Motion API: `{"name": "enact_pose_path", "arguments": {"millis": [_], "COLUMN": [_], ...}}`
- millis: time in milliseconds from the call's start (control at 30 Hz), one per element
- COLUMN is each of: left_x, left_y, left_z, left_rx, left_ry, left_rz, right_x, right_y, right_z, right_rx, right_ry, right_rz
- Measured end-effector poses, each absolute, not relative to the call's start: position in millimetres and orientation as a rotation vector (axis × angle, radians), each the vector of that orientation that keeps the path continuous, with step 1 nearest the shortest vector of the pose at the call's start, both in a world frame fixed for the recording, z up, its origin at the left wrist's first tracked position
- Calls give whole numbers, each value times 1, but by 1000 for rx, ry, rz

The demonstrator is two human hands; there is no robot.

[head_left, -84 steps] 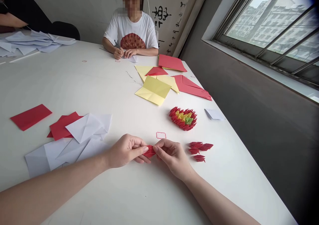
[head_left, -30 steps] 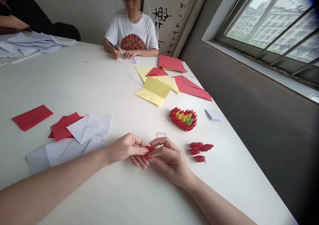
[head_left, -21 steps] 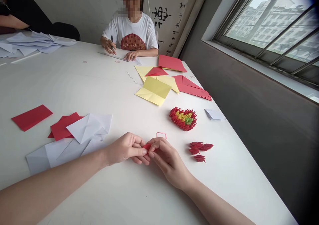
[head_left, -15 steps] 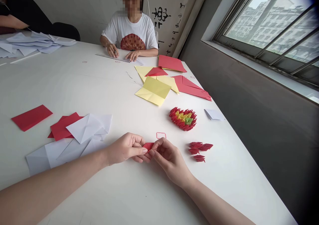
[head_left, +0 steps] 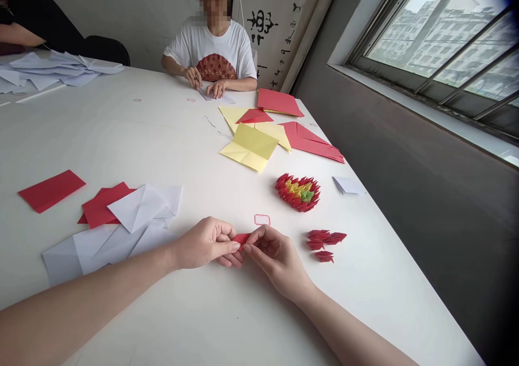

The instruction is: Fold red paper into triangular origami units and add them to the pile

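Observation:
My left hand point(head_left: 205, 243) and my right hand point(head_left: 275, 258) meet over the white table point(head_left: 170, 133), both pinching one small folded red paper piece point(head_left: 241, 239) between thumbs and fingertips. Most of the piece is hidden by my fingers. To the right of my right hand lie a few folded red paper units point(head_left: 324, 243). Farther back sits a rounded model built of red, yellow and green paper units point(head_left: 298, 192). A small red outlined square mark point(head_left: 261, 219) is on the table just beyond my hands.
White folded sheets point(head_left: 121, 225) and red sheets point(head_left: 51, 190) lie at my left. Yellow sheets point(head_left: 251, 144) and red sheets point(head_left: 308, 139) lie farther back. A person in a white T-shirt point(head_left: 213, 50) sits opposite, handling paper. The table's right edge runs by a dark wall under a window.
My fingers have kept working the red piece, which now shows smaller between them. The person opposite has moved both hands along their paper.

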State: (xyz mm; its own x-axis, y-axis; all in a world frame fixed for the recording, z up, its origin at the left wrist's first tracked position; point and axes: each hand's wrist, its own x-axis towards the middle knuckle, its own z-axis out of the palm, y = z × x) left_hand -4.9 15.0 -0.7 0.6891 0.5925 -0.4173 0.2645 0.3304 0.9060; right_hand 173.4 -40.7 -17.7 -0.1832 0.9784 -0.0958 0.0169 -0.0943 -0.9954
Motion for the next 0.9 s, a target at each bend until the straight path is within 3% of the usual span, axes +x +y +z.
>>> {"name": "enact_pose_path", "arguments": {"millis": [900], "left_x": [-5], "left_y": [16], "left_z": [1], "left_rx": [1247], "left_ry": [830], "left_rz": [236], "right_x": [178], "right_y": [-35], "right_z": [-15], "right_rx": [-1030], "right_ry": [-1079], "right_rz": [1664]}}
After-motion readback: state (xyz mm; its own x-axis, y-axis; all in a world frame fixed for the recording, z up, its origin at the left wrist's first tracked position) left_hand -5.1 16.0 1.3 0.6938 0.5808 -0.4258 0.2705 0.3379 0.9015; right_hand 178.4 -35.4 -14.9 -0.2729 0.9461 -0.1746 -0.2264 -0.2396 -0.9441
